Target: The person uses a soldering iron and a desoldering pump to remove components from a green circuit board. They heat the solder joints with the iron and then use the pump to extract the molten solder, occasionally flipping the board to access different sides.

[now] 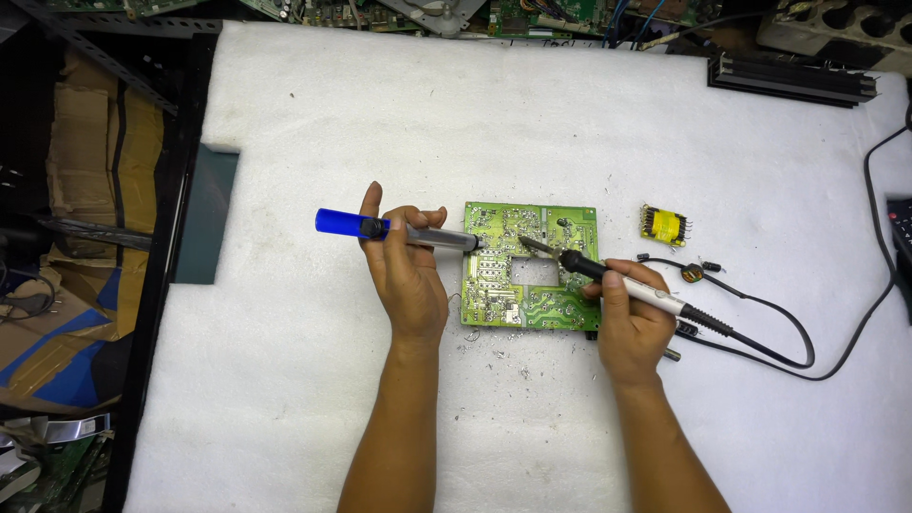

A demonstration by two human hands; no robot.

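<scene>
Our two bare forearms rise from the lower edge of the frame and lean slightly toward each other, the left from lower centre, the right from lower right of centre. Our left hand [410,271] sits just left of the frame's middle, back of the hand facing up, wrist straight, fingers curled closed in a grip, with the thumb stretched upward and away from the knuckles. Our right hand [632,309] lies a little lower and to the right of centre, also back up, fingers folded in a pen-style pinch, the wrist bent slightly inward. The hands are apart, not touching.
</scene>
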